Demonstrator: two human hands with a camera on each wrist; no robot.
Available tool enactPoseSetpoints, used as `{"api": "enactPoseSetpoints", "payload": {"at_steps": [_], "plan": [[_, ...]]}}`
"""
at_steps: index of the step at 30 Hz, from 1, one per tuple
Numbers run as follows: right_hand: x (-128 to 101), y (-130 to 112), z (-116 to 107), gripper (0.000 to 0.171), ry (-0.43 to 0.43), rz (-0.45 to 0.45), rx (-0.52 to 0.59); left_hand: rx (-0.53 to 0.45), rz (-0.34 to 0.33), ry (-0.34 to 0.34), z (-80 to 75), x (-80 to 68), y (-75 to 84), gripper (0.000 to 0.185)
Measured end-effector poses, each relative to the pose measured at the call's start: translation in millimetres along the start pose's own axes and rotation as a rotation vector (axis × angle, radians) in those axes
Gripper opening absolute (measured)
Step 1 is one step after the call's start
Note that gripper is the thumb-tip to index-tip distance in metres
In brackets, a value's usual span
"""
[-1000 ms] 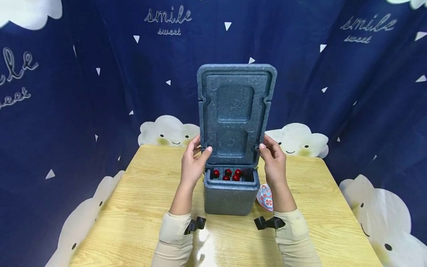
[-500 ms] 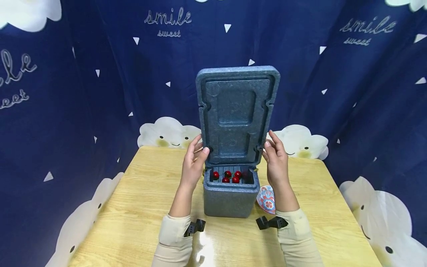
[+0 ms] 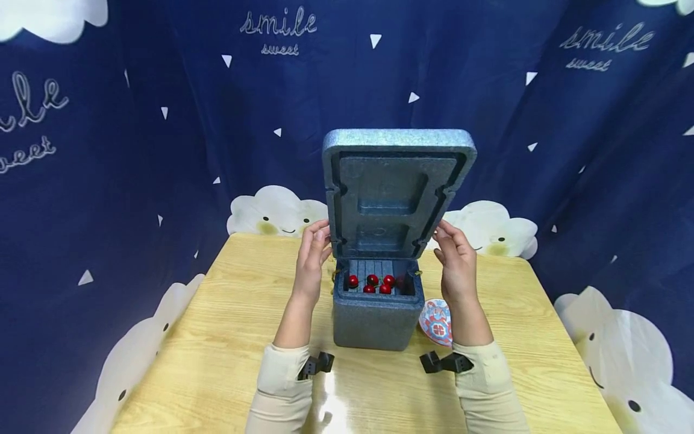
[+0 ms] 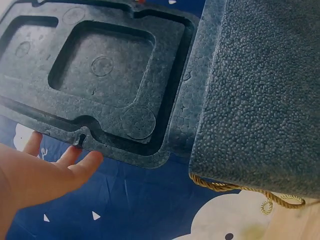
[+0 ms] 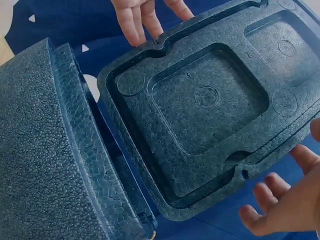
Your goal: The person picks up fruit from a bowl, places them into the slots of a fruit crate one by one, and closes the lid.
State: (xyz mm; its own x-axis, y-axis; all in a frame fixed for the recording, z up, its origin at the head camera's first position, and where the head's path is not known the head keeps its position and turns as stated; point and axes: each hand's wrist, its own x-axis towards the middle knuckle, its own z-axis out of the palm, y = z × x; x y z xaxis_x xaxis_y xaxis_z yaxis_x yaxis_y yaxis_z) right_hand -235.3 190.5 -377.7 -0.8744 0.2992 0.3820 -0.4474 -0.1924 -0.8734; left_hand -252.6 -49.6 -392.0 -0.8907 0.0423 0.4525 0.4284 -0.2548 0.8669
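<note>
A grey-blue foam cooler box [image 3: 374, 325] stands on the table with several red cherries [image 3: 373, 281] inside. Above its far side the lid [image 3: 382, 199] is tilted toward me, its recessed underside facing me. My left hand [image 3: 310, 262] is at the lid's left edge; in the left wrist view its relaxed fingertips [image 4: 90, 162] lie against or right beside that edge. On the opposite side, my right hand [image 3: 458, 265] has loosely bent fingers [image 5: 272, 187] by the lid's right edge. No curled grip shows on either hand.
A patterned red, white and blue bowl-like item [image 3: 436, 322] sits right of the box, partly behind my right wrist. Gold cord [image 4: 215, 186] hangs at the box's side. The wooden table [image 3: 244, 325] meets a blue curtain [image 3: 217, 150] behind.
The lid has tipped forward from nearly upright, so its top rim now leans closer to me. My thumbs have come off its front face, and my right hand has moved slightly right.
</note>
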Motion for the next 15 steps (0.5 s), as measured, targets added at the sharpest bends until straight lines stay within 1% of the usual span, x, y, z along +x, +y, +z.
{"api": "enactPoseSetpoints", "payload": {"at_steps": [3, 6, 9, 11, 13, 15], "plan": [[-1.7, 0.3, 0.3, 0.025, 0.007, 0.010, -0.017, 0.005, -0.002, 0.014, -0.4, 0.0, -0.5, 0.057], [-1.7, 0.2, 0.4, 0.027, -0.011, 0.003, -0.033, 0.012, -0.008, 0.026, 1.0, 0.7, 0.1, 0.061], [-0.7, 0.2, -0.7, 0.029, -0.031, -0.016, -0.051, 0.008, -0.007, 0.023, 2.3, 2.0, 0.3, 0.070], [-0.3, 0.3, -0.9, 0.027, -0.040, -0.018, -0.031, 0.001, -0.008, 0.016, 2.2, 2.3, 0.2, 0.076], [-1.6, 1.4, -1.5, 0.024, -0.044, 0.000, 0.010, -0.017, -0.019, 0.015, 1.7, 1.2, -0.6, 0.080], [-1.3, 0.6, -1.0, 0.020, -0.032, 0.018, 0.061, -0.035, -0.034, 0.015, 2.7, 2.0, -0.5, 0.076]]}}
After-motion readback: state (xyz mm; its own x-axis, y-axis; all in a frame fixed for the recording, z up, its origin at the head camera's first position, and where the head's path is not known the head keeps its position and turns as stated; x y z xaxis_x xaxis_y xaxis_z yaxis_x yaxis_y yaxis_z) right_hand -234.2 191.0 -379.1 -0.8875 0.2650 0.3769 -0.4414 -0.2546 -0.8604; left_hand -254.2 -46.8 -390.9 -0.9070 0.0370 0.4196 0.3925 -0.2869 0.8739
